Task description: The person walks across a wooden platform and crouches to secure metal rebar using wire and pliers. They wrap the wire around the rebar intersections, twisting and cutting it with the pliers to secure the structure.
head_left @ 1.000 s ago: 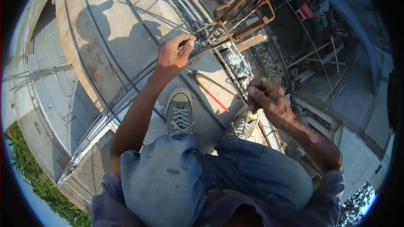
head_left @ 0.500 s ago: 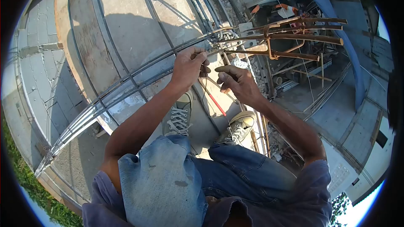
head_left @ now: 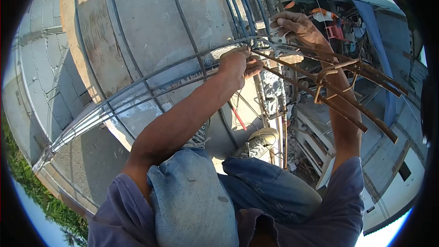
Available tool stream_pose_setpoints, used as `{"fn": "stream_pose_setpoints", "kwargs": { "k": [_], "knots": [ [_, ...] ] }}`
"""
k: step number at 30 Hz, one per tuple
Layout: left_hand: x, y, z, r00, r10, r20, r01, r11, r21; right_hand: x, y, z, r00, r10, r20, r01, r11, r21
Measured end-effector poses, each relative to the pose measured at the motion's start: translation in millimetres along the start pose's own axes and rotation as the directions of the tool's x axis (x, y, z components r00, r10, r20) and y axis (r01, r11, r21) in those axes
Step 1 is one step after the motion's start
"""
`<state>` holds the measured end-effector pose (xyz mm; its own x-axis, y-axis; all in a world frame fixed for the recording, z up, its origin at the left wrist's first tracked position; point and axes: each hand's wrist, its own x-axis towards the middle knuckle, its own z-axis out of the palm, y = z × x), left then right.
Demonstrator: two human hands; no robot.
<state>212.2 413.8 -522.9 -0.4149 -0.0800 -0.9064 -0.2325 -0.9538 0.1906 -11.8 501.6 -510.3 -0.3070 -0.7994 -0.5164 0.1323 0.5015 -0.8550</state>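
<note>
My left hand (head_left: 238, 67) is closed, fingers bent in against the crossing of the grey rebars (head_left: 160, 71). Whatever its fingertips hold is hidden. My right hand (head_left: 297, 28) has reached past the rusty rebars (head_left: 338, 106), its forearm partly behind them. Its fingers are curled and the thumb is pressed toward the index finger, near the bent bar ends; anything in the pinch is too small to make out. A rusty bent stirrup (head_left: 318, 81) hangs around the rusty bars. Below my left hand, a red-handled tool (head_left: 238, 118) lies on the floor beside thin dark wire.
Rebars run across a pale concrete and board surface (head_left: 141, 23) on the left. My shoe (head_left: 259, 142) stands near the edge, with rubble alongside. Lower down at right are a blue sheet (head_left: 386, 64), a red stool (head_left: 335, 32) and white frame pieces (head_left: 311, 144).
My right hand has moved up and away, past the rusty bars. My left hand has shifted right, onto the rebar crossing. The rusty bars now slope more downward in view.
</note>
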Motion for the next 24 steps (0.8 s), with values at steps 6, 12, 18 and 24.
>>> {"fn": "stream_pose_setpoints", "kwargs": {
  "k": [6,12,18,24],
  "knots": [
    [6.4,9.2,-1.3,0.997,-0.047,0.064,0.057,0.986,-0.159,50.3,-0.3,34.1,0.952,0.133,0.276,0.045,0.83,-0.556],
    [23.0,9.2,0.3,1.0,0.021,-0.001,-0.021,0.998,-0.066,55.8,-14.2,43.2,0.918,0.227,0.325,0.005,0.814,-0.58],
    [22.5,11.2,3.5,0.998,-0.025,-0.05,0.017,0.99,-0.14,69.8,-5.8,36.0,0.865,0.225,0.448,0.166,0.714,-0.68],
    [7.4,11.8,-7.1,0.991,0.088,0.102,-0.099,0.99,0.103,56.5,-22.8,36.4,0.903,0.195,0.382,0.129,0.726,-0.675]
  ]
}}
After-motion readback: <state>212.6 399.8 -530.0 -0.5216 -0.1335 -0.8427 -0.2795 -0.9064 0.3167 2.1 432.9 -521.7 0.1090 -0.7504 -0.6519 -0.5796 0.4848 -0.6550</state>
